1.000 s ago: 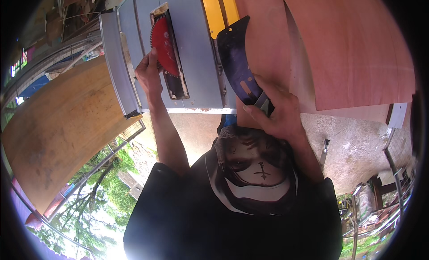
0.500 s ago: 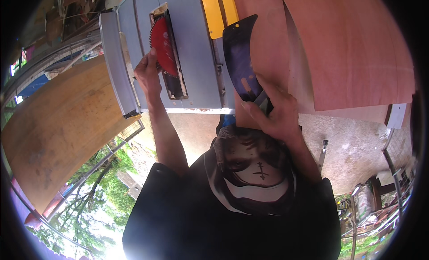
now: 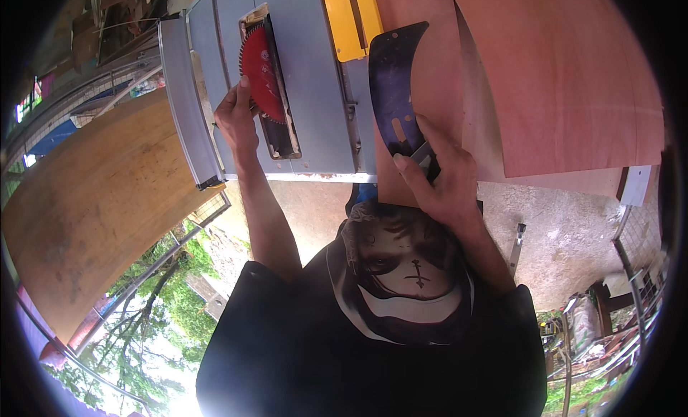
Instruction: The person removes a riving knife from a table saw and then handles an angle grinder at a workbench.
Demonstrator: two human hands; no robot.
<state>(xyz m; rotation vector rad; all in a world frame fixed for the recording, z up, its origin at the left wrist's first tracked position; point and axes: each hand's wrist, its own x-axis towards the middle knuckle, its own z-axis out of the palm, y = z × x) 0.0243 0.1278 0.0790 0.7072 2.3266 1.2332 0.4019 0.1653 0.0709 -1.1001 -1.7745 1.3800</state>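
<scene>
My left hand (image 3: pixel 237 120) is closed at the lower left edge of a red circular saw blade (image 3: pixel 262 74), pinching its toothed rim between thumb and fingers. The blade stands in the open slot of a grey table saw top (image 3: pixel 315 80). In my right hand (image 3: pixel 446 174) is a riving knife (image 3: pixel 394 87), a dark, curved metal plate with slots at its lower end. My thumb and fingers grip that lower end, where a greyish piece also shows. The plate is over the right edge of the saw top and a reddish wooden board; whether it touches them I cannot tell.
Yellow parts (image 3: pixel 351 22) sit at the saw's far right. Large reddish plywood sheets (image 3: pixel 566 80) lie to the right, a brown board (image 3: pixel 100 202) to the left. A metal fence rail (image 3: pixel 188 101) runs along the saw's left side. Concrete ground shows below.
The riving knife has shifted slightly to the right and tilted in my right hand, whose thumb has moved a little. My left hand stays on the saw blade.
</scene>
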